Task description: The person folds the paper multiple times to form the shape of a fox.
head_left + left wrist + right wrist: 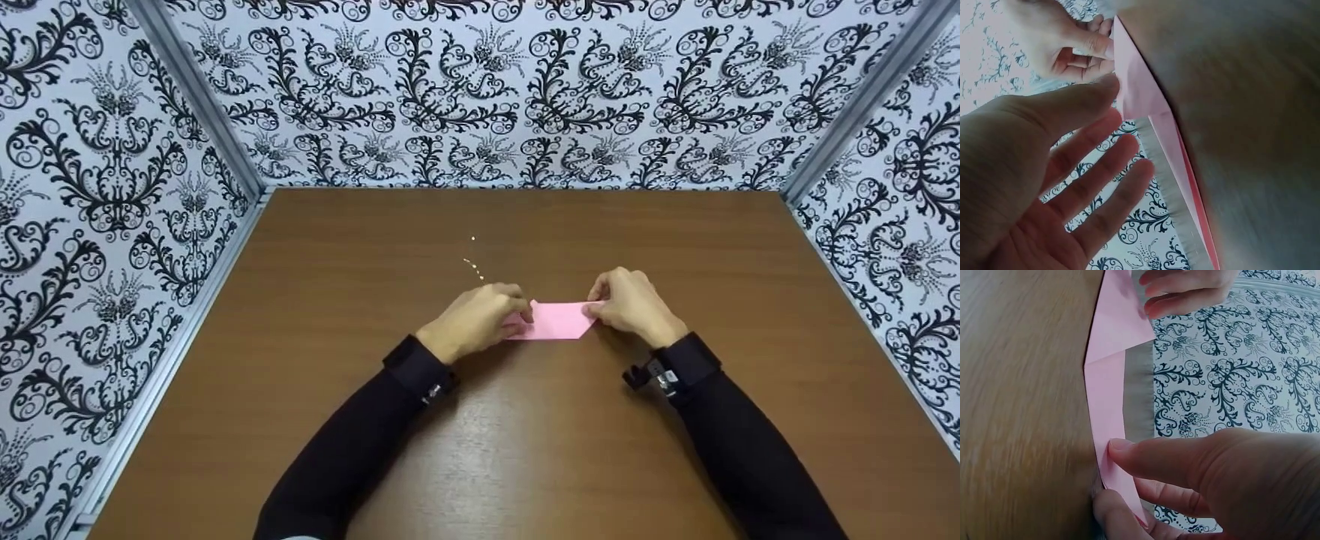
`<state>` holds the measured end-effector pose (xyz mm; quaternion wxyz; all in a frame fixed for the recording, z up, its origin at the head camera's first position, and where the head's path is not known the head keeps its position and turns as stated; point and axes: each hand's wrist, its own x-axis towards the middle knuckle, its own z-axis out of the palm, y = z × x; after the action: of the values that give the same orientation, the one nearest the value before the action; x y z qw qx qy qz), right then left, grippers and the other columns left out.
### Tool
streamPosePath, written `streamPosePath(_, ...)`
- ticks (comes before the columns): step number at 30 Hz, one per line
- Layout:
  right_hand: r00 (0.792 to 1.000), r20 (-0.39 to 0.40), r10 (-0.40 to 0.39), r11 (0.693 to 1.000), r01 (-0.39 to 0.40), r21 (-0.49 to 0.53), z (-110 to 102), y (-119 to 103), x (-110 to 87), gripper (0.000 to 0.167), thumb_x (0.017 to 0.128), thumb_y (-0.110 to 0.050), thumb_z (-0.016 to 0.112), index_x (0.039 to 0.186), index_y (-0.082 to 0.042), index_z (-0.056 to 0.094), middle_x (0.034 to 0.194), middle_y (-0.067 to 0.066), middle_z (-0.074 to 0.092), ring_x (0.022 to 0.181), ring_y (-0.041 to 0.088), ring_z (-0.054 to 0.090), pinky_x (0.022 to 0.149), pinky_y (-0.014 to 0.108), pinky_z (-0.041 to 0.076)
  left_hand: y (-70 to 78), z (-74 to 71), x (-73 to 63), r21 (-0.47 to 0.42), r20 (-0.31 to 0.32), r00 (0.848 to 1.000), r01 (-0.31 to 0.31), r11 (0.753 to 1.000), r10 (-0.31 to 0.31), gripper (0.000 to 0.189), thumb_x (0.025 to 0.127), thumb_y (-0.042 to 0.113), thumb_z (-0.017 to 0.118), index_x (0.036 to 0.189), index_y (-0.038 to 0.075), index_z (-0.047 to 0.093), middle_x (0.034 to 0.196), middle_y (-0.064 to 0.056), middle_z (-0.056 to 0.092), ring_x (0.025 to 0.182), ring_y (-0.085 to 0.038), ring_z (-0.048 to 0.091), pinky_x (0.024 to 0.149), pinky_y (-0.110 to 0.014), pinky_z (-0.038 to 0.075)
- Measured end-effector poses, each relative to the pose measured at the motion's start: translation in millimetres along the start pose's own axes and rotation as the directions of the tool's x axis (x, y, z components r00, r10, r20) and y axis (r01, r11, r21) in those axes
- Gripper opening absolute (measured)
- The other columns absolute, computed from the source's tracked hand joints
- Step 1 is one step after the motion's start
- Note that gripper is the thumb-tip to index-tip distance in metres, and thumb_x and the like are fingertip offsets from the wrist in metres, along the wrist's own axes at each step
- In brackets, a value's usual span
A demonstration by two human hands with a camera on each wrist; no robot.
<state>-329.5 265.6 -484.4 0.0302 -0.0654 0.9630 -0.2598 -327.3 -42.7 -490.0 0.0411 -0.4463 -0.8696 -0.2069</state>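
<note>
A folded piece of pink paper [559, 322] lies low over the table between the two hands. My right hand [634, 304] pinches its right end, the thumb [1129, 453] lying on top of the strip. At the left end is my left hand [484, 319], with thumb and forefinger meeting at the edge of a folded flap [1143, 90] and the other fingers spread apart. The right wrist view shows that flap [1117, 326] as a slanted layer over the narrower strip [1106, 388]. Part of the left end is hidden under the left fingers in the head view.
The brown wooden table [375, 247] is bounded by patterned black-and-white walls [465, 90] with metal frame posts [199, 97]. A few small white specks [474, 266] show on the tabletop beyond the left hand. Black bands [686, 360] circle both wrists.
</note>
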Motion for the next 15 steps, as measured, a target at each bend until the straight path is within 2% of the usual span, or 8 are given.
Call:
streamPosePath(3, 1.000, -0.003, 0.000, 1.000, 0.000, -0.011, 1.2, -0.3, -0.2, 0.016, 0.102, -0.023, 0.092, 0.105, -0.008, 0.089, 0.109, 0.015, 0.088, 0.100, 0.033, 0.075, 0.086, 0.039, 0.055, 2.0, 3.2, -0.9, 0.030, 0.029, 1.000, 0.000, 1.000, -0.001, 0.012, 0.110, 0.016, 0.086, 0.120, 0.014, 0.092, 0.129, -0.005, 0.087, 0.120, -0.026, 0.086, 0.106, -0.044, 0.071)
streamPosePath(8, 1.000, 0.004, 0.001, 1.000, -0.001, -0.016, 0.5, -1.2, -2.3, 0.019, 0.103, -0.025, 0.092, 0.110, -0.007, 0.089, 0.111, 0.014, 0.088, 0.103, 0.034, 0.076, 0.093, 0.046, 0.056, 2.8, 7.2, -1.9, 0.052, 0.047, 0.999, 0.001, 0.999, -0.003, 0.010, 0.109, 0.014, 0.087, 0.118, 0.013, 0.092, 0.124, -0.003, 0.090, 0.117, -0.024, 0.087, 0.102, -0.043, 0.073)
streamPosePath(15, 1.000, 0.015, -0.005, 0.999, 0.005, -0.048, -5.7, 1.2, -4.0, 0.026, 0.102, -0.029, 0.094, 0.117, -0.008, 0.089, 0.118, 0.014, 0.089, 0.108, 0.034, 0.077, 0.094, 0.050, 0.058, 3.7, 9.4, -0.8, 0.061, 0.041, 0.999, 0.008, 0.998, -0.011, 0.008, 0.109, 0.015, 0.087, 0.116, 0.014, 0.092, 0.123, -0.003, 0.091, 0.115, -0.025, 0.088, 0.102, -0.045, 0.073)
